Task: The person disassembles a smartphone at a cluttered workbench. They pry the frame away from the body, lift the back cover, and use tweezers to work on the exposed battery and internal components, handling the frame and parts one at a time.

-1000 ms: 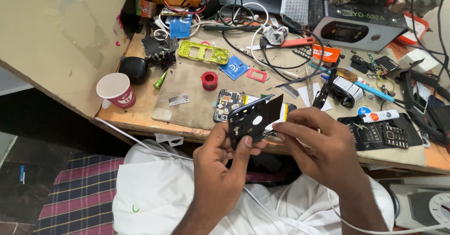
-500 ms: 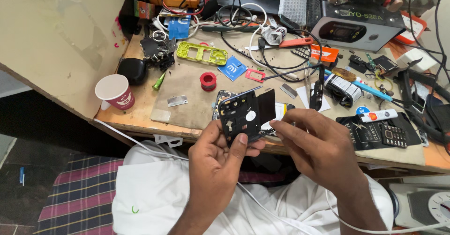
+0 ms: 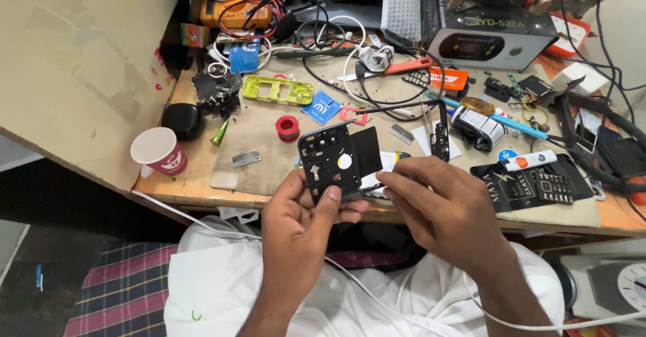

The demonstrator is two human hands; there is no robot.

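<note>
At the bench's left front corner I see a red-and-white paper cup (image 3: 158, 152) standing upright, with a small black pouch (image 3: 182, 120) just behind it. Further in lie a yellow-green phone frame (image 3: 277, 89) and a red spool (image 3: 287, 127), well apart from my hands. Near the front edge, around the middle, my left hand (image 3: 299, 226) is closed around the lower part of a black phone chassis (image 3: 328, 162), thumb pressed on its face, fingers wrapped behind; the chassis stands tilted above the bench edge, open side toward me. A black flat panel (image 3: 367, 150) shows just behind its right side. My right hand (image 3: 441, 206) is half curled, fingertips (image 3: 387, 177) pinching at the chassis's lower right edge; what exactly they hold I cannot tell. To the right a black keypad part (image 3: 553, 187) rests on a dark mat (image 3: 511, 188), and a grey machine (image 3: 491, 41) sits at the back edge.
</note>
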